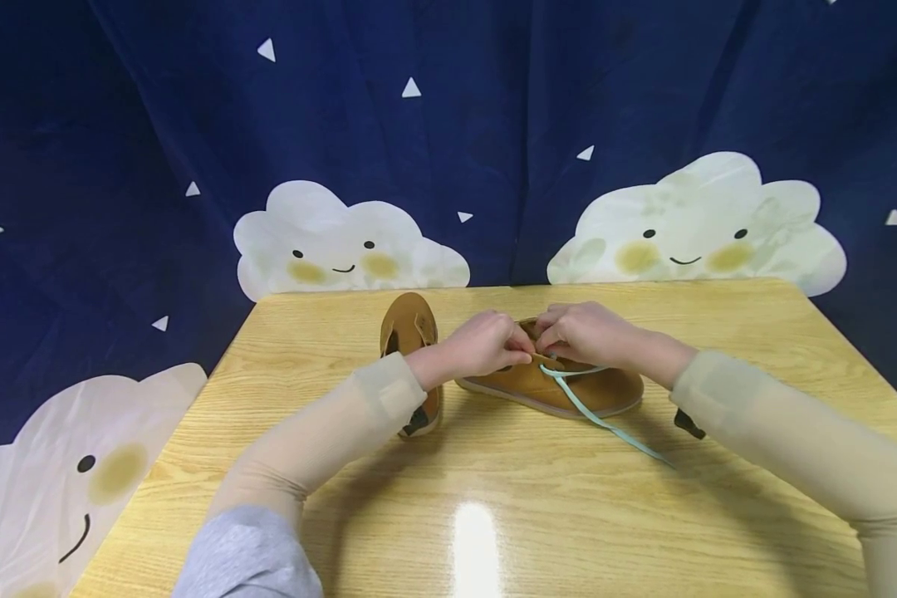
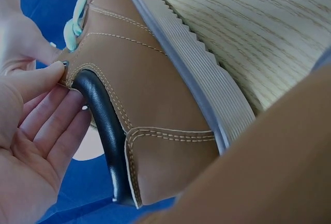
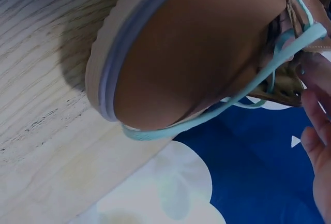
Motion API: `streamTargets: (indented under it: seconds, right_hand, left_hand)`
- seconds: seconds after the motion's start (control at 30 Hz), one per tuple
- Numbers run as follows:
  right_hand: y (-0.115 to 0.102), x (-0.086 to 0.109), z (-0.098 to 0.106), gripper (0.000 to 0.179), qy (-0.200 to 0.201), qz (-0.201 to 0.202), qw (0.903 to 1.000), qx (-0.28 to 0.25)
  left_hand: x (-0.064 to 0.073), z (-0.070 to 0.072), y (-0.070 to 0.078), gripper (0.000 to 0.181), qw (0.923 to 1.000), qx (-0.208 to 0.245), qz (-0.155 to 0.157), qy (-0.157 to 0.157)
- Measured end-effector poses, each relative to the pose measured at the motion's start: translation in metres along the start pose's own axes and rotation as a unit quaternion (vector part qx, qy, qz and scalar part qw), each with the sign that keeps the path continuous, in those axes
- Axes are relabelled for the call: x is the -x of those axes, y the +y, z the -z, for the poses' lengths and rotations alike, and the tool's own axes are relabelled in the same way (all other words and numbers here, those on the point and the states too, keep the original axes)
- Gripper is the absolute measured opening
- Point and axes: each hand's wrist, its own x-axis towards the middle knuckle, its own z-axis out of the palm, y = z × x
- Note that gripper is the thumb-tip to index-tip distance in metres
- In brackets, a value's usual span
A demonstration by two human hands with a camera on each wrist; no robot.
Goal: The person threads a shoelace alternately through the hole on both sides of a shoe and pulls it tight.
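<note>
A brown shoe (image 1: 512, 394) with a pale sole stands on the table, toe to the right. My left hand (image 1: 482, 342) pinches the edge of its eyelet flap between thumb and fingers, just above the black padded collar (image 2: 106, 125) in the left wrist view. Over the lace opening, my right hand (image 1: 589, 334) has its fingers curled and pinches at the light-blue shoelace inside, fingertips partly hidden. That shoelace (image 1: 590, 415) comes out by the flap, and one end trails across the shoe onto the table. In the right wrist view, a lace strand (image 3: 217, 111) crosses the toe.
A second brown shoe (image 1: 409, 320) stands left of the first, toe pointing away, partly behind my left forearm. The wooden table (image 1: 389, 515) reaches back to a dark blue curtain (image 1: 486, 108) printed with white clouds. A small black object (image 1: 689, 425) shows under my right sleeve.
</note>
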Motion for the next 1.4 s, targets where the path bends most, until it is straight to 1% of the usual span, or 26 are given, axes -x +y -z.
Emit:
streamTargets:
  seconds: [0.27,0.43,0.67,0.83,0.9,1.03,1.17,1.4]
  right_hand:
    - [0.006,0.001,0.012,0.014,0.026,-0.040,0.9986,0.022]
    - [0.014,0.002,0.021,0.015,0.055,-0.051,0.9963,0.043]
    - [0.026,0.001,0.036,0.014,0.089,-0.085,0.9898,0.072]
    - [0.034,0.001,0.044,0.013,0.103,-0.110,0.9848,0.086]
    - [0.038,0.001,0.047,0.012,0.105,-0.122,0.9823,0.096]
    - [0.045,0.003,0.055,0.009,0.101,-0.159,0.9755,0.114]
    - [0.050,0.006,0.064,0.009,0.089,-0.204,0.9676,0.120]
    - [0.062,0.013,0.080,0.011,0.072,-0.265,0.9526,0.130]
  left_hand:
    - [0.000,0.001,0.002,0.012,0.9999,-0.010,0.004,-0.002]
    - [0.000,0.001,0.002,0.012,1.0000,-0.008,0.004,-0.001]
    - [0.000,0.001,0.001,0.012,0.9999,-0.016,0.000,0.002]
    - [0.001,0.000,0.001,0.012,0.9998,-0.016,-0.005,0.005]
    - [0.001,0.000,0.001,0.011,0.9998,-0.016,-0.006,0.007]
    - [0.001,0.000,0.001,0.012,0.9999,-0.014,-0.004,0.007]
    - [0.001,-0.001,0.001,0.012,0.9999,-0.012,-0.003,0.006]
    - [0.002,-0.001,0.001,0.013,0.9999,-0.010,-0.003,0.006]
